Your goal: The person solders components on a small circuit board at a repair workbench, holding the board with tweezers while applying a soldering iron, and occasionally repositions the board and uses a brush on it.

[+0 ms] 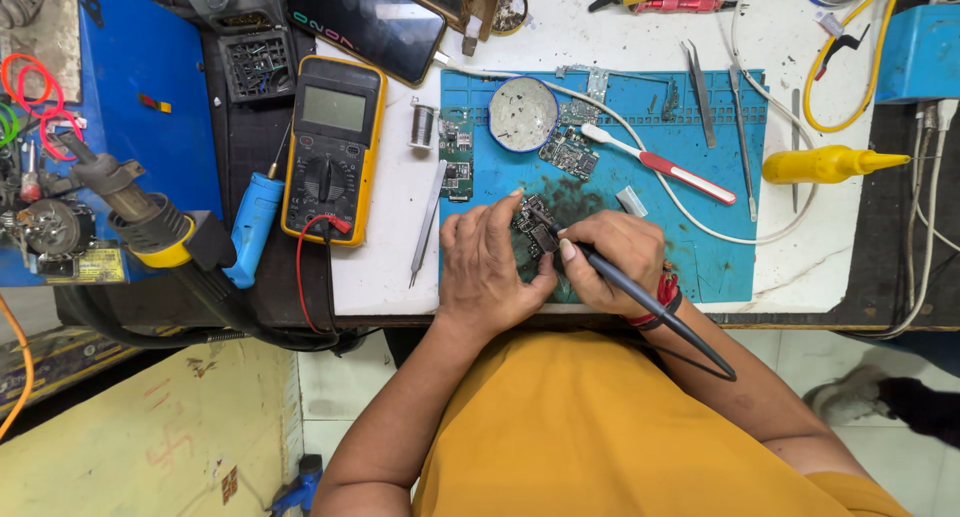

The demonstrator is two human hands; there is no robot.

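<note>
My left hand (490, 262) rests on the blue work mat (700, 247) and holds down a small dark circuit board (535, 222) with its fingertips. My right hand (615, 262) grips a slim black soldering iron (660, 312) like a pen, its tip hidden at the board between my hands. The iron's handle and cord run back toward my right forearm. A red thread band sits on my right wrist.
A yellow multimeter (332, 149) with a red lead lies left of the mat, tweezers (428, 222) beside it. On the mat are a round dish (523, 114), more circuit boards (568, 155), a red-handled toothbrush (660, 164). A yellow squeeze bottle (830, 164) lies right; a hot-air gun (140, 217) sits far left.
</note>
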